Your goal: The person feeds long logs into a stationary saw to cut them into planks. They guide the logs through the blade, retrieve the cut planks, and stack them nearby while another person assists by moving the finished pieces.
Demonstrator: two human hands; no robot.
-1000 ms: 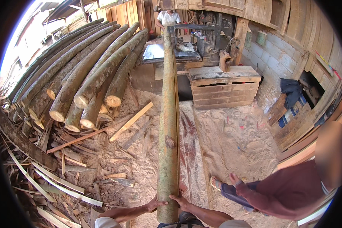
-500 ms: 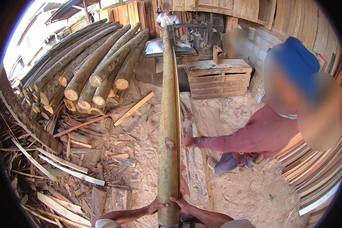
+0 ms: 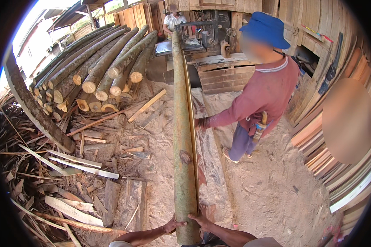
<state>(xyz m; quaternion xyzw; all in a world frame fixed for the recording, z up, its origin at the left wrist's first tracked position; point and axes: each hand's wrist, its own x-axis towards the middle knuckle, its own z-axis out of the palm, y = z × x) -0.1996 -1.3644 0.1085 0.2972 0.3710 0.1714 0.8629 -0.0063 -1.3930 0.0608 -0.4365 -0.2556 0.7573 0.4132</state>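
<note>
A long greenish-brown log [image 3: 184, 173] runs from me straight ahead to a sawing machine [image 3: 212, 35] at the far end. Along its right side shows a narrow pale cut line, with a thin slab beside it. My left hand [image 3: 173, 224] grips the near end from the left. From the right, my right hand [image 3: 198, 220] holds the same end, its thumb and fingers over the bark. A co-worker [image 3: 261, 82] in a maroon shirt and blue hat reaches a hand to the log's right side. Another person [image 3: 174, 21] in white stands beyond the machine.
Several stacked logs [image 3: 99, 74] lie at the far left beside a slanting post [image 3: 33, 107]. Offcuts [image 3: 84, 166] litter the left ground. A wooden box bench [image 3: 224, 76] stands right of the machine. Sawn boards [image 3: 338, 177] are piled at the right, and sawdust covers the ground.
The co-worker has stepped forward, away from me along the log, now more upright, one hand still at its side. My hands keep their hold on the near end; my view has shifted slightly.
</note>
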